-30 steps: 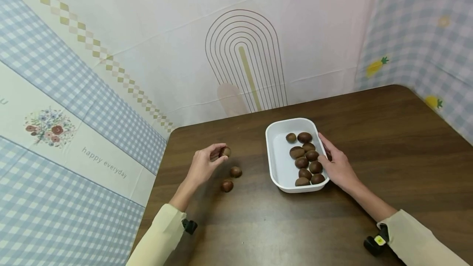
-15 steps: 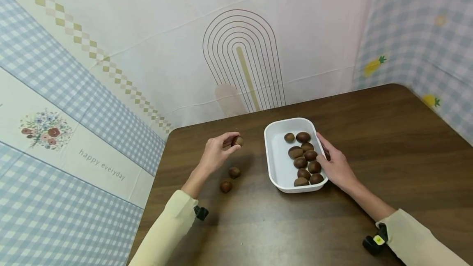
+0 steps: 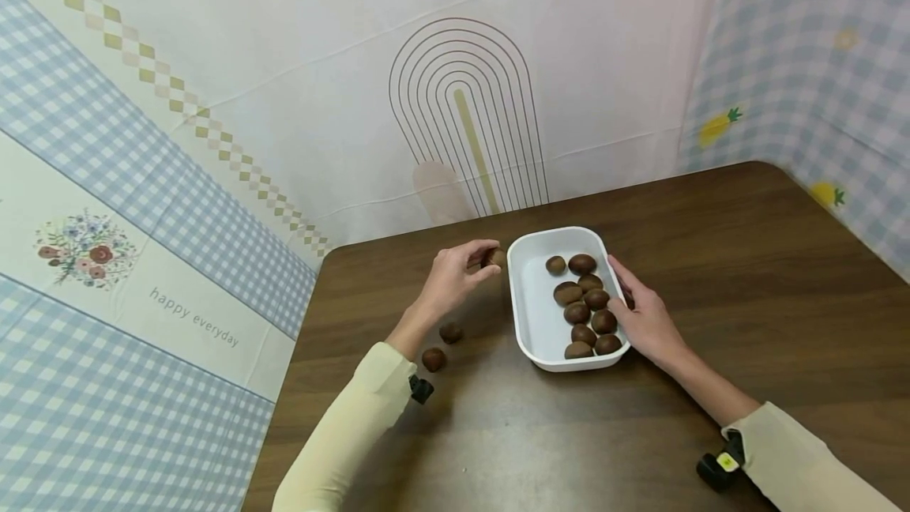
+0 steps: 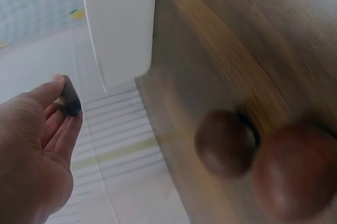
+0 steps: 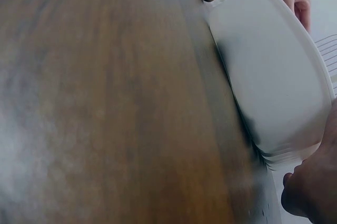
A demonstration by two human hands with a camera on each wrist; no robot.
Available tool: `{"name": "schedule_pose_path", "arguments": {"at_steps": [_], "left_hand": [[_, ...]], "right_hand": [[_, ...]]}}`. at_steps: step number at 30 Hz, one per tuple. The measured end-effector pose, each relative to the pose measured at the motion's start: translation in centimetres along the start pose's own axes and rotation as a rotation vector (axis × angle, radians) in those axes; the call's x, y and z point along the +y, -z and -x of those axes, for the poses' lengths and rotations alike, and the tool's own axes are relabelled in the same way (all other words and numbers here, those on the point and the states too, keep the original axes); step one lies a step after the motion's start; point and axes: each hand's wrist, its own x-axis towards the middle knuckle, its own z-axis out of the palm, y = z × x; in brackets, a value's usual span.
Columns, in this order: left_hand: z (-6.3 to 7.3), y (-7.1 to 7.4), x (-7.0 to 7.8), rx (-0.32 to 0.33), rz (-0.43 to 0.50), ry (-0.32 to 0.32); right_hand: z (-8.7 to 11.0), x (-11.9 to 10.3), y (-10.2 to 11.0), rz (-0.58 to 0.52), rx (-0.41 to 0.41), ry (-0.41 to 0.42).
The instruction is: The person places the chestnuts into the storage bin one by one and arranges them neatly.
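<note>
My left hand (image 3: 453, 279) pinches a brown chestnut (image 3: 497, 257) between thumb and fingertips, right beside the left rim of a white rectangular tray (image 3: 529, 306). In the left wrist view the held chestnut (image 4: 69, 97) shows dark on its lower side. My right hand (image 3: 648, 321) grips the tray's right side, with the thumb over the rim and the fingers along the outside. Several chestnuts (image 3: 577, 312) lie in the tray, mostly along its right half. Two loose chestnuts sit on the table left of it, one nearer (image 3: 434, 359) and one farther (image 3: 451, 332).
The dark wooden table (image 3: 746, 283) bears the tray. Behind it hangs a pale printed cloth (image 3: 604, 85), with blue checked cloth (image 3: 92, 385) at the left. Each wrist wears a small black camera, such as the one on the right wrist (image 3: 718, 471).
My left hand has carried its chestnut rightward and slightly away from me, from near the loose chestnuts to the tray's left rim. The right hand keeps hold of the tray in the same place.
</note>
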Motion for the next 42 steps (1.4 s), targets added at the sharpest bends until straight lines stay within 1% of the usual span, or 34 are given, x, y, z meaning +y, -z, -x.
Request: {"name": "schedule_pose_path", "arguments": {"at_steps": [4,7,10,16,23,26,30,34,38,42], "left_hand": [[-0.9,-1.3,0.6,-0.022,0.022,-0.007],[-1.6,-2.3,0.9,-0.034,0.017,-0.013],[-2.2,-3.3,1.1,-0.044,-0.021,-0.018],[-3.3,-4.8,1.4,-0.064,-0.147,-0.042],[-4.4,-6.5,2.1,-0.127,-0.211,-0.055],[-4.8,-7.1,2.4,-0.155,-0.275,-0.066],[-5.2,-7.7,2.9,-0.177,-0.354,-0.102],[-5.6,-8.3,3.2,-0.188,-0.392,-0.128],[-5.7,-8.8,3.2,-0.204,-0.419,-0.133],[-5.8,-9.1,3.1,-0.224,-0.424,-0.126]], "right_hand": [[0.0,0.0,0.0,-0.001,-0.006,-0.005],[-0.1,0.1,0.0,-0.003,-0.01,-0.003],[-0.1,0.1,0.0,-0.004,-0.009,0.004],[-0.2,0.1,0.0,-0.004,-0.001,0.012],[-0.2,0.1,0.0,-0.007,0.004,0.013],[-0.2,0.0,0.0,-0.01,0.001,0.011],[-0.3,0.0,0.0,-0.014,-0.005,0.005],[-0.4,0.1,0.1,-0.019,-0.014,-0.006],[-0.4,0.1,0.1,-0.012,-0.017,-0.011],[-0.3,0.1,0.1,-0.009,-0.012,-0.008]]}}
